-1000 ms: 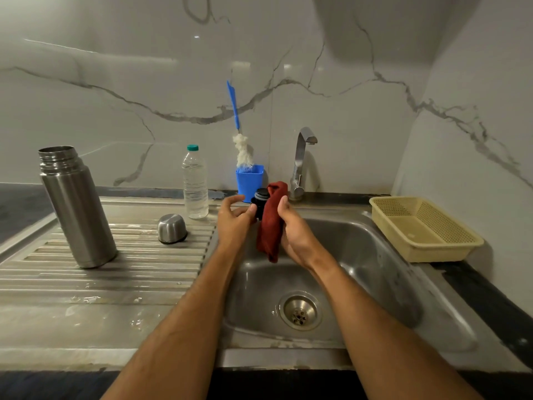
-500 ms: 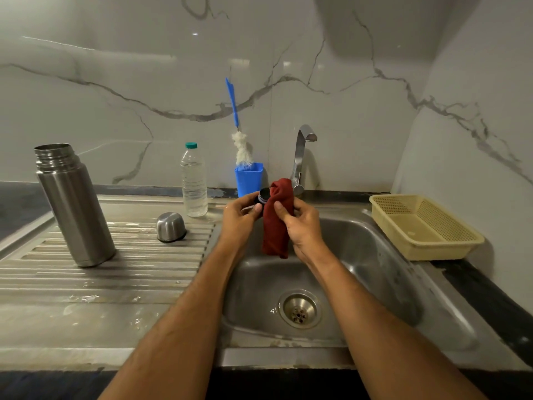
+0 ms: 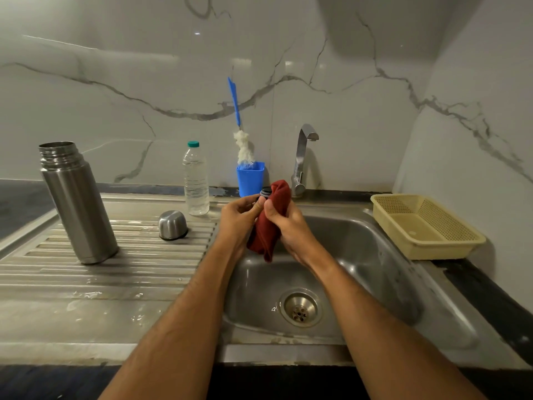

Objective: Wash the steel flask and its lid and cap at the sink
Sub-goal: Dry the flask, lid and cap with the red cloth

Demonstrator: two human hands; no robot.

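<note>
Head view: my left hand [image 3: 240, 217] grips the lid [image 3: 265, 193] over the sink [image 3: 360, 255]; my right hand [image 3: 284, 223] now squeezes the red cloth [image 3: 269, 226] tighter around it, so I'm still scrubbing.

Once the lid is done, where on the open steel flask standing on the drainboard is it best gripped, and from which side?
Probably round the smooth body of the steel flask, below the threaded neck, coming from its right, sink-facing side. It stands upright and open, with bare drainboard between it and the sink; the cap lies further back.
</note>
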